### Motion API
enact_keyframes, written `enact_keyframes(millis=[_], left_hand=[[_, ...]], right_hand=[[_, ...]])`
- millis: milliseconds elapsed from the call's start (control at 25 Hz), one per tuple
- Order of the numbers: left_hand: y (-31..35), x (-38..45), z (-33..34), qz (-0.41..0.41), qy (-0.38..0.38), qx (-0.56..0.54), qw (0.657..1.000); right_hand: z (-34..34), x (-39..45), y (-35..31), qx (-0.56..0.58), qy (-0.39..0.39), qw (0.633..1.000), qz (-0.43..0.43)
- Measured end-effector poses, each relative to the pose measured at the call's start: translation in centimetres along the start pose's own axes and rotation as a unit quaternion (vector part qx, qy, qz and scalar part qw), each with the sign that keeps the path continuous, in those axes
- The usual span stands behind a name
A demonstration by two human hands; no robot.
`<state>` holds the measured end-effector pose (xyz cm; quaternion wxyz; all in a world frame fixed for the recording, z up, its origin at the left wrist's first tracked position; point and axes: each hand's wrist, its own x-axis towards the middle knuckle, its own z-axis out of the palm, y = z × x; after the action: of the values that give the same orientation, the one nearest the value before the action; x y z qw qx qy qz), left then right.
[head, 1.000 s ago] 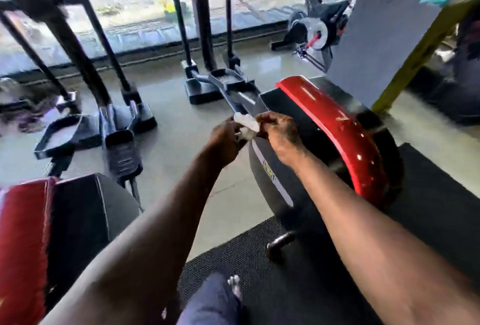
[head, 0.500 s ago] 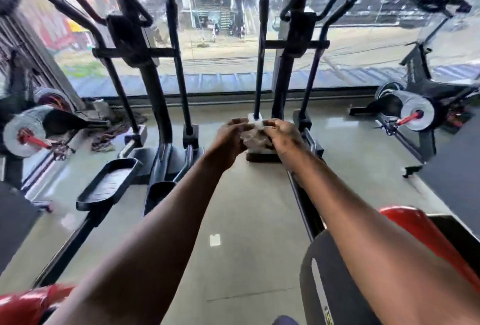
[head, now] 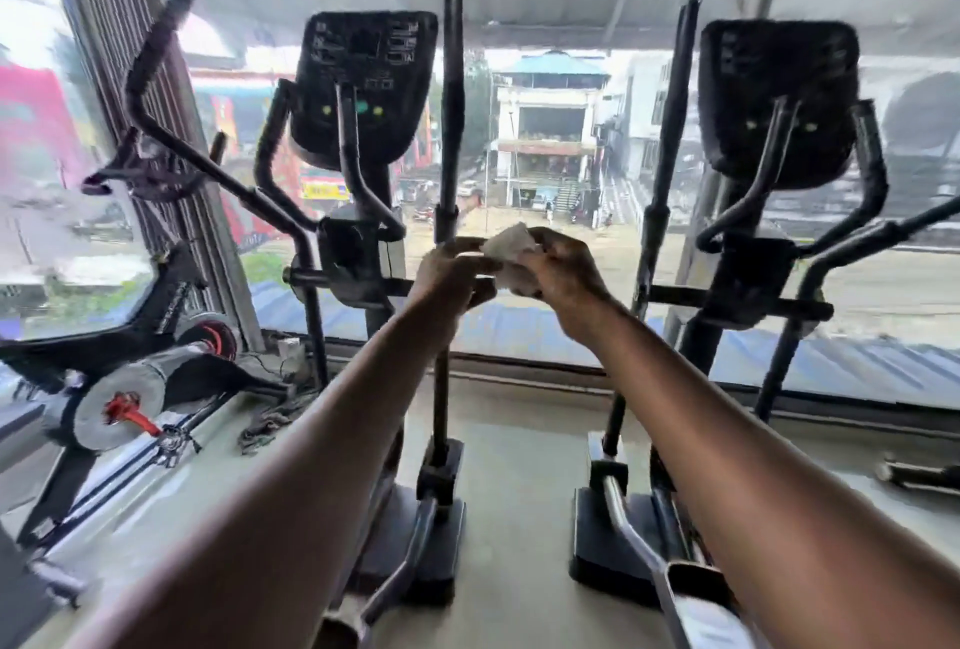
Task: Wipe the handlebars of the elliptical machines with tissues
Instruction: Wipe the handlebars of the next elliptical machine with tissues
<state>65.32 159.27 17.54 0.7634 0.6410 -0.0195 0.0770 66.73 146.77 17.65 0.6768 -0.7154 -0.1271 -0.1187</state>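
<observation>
1. Both grips pinch one crumpled white tissue (head: pixel 506 246) between them at chest height: my left hand (head: pixel 451 277) has its thumb and fingertips closed on the tissue's left edge, and my right hand (head: pixel 563 269) is clamped on its right side and underside.

2. Held in mid-air, the tissue touches no machine; it sits in the gap between two elliptical machines, just in front of the left machine's tall upright handlebar (head: pixel 451 103).

3. Left elliptical (head: pixel 363 87): a black console with small green lights, curved black bars bending around it, a crossbar running behind my left hand.

4. Right elliptical (head: pixel 776 92): a matching dark console, with its own tall upright handlebar (head: pixel 672 129) standing to the right of my right hand.

5. Both machines stand on a pale, glossy floor (head: pixel 519 466) facing a wide window (head: pixel 550 139) that looks out on a street and buildings.

6. An exercise bike (head: pixel 124 404) with a silver wheel and red crank stands at far left, beside a tangle of cloth or cable on the floor that is too blurred to tell.
</observation>
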Motion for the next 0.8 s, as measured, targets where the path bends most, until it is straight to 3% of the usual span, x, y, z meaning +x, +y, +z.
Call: enact_keyframes(millis=[120, 280, 400, 560, 680, 800], left_hand=[[3.6, 9.4, -0.7, 0.059, 0.036, -0.006, 0.998], [7.6, 23.0, -2.1, 0.141, 0.031, 0.004, 0.99], [10.7, 31.8, -2.4, 0.168, 0.007, -0.034, 0.985], [14.0, 41.8, -2.2, 0.203, 0.04, -0.019, 0.978], [15.8, 47.1, -1.9, 0.218, 0.079, 0.011, 0.973], [16.9, 49.7, -1.1, 0.23, 0.091, 0.01, 0.969]], right_hand=[[2.1, 9.3, -1.8, -0.007, -0.062, 0.994, -0.091], [4.5, 23.4, -3.3, -0.067, 0.002, 0.987, -0.147], [6.3, 32.2, -4.5, -0.076, 0.007, 0.978, -0.195], [6.2, 43.6, -6.2, -0.237, 0.089, 0.911, -0.326], [6.3, 51.4, -6.8, -0.314, 0.168, 0.835, -0.421], [6.7, 56.8, -6.9, -0.337, 0.16, 0.802, -0.467]])
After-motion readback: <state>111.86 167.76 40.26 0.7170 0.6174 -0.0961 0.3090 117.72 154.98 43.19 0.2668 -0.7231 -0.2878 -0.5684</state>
